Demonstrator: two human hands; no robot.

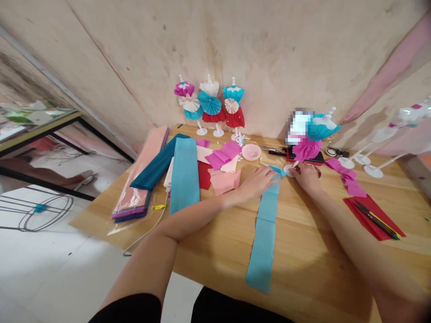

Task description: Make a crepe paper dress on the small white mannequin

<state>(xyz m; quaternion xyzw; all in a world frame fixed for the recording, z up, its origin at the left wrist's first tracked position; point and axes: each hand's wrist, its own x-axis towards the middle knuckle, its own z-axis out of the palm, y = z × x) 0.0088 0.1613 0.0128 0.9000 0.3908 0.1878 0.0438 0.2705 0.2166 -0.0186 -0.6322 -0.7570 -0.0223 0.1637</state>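
A long light-blue crepe paper strip [264,229] lies across the wooden table [319,264], running from its near edge toward the back. My left hand [257,181] rests on the strip's far end, fingers curled and pinching the paper. My right hand [305,176] is closed around the stand of a small mannequin [311,134] dressed in blue and magenta paper, right beside the strip's far end.
Three dressed paper mannequins [209,105] stand by the wall. Folded crepe sheets [183,172] in blue, teal, pink and red lie at left. A pink bowl [251,152], red paper with scissors [376,219], and bare white stands [373,168] sit at right.
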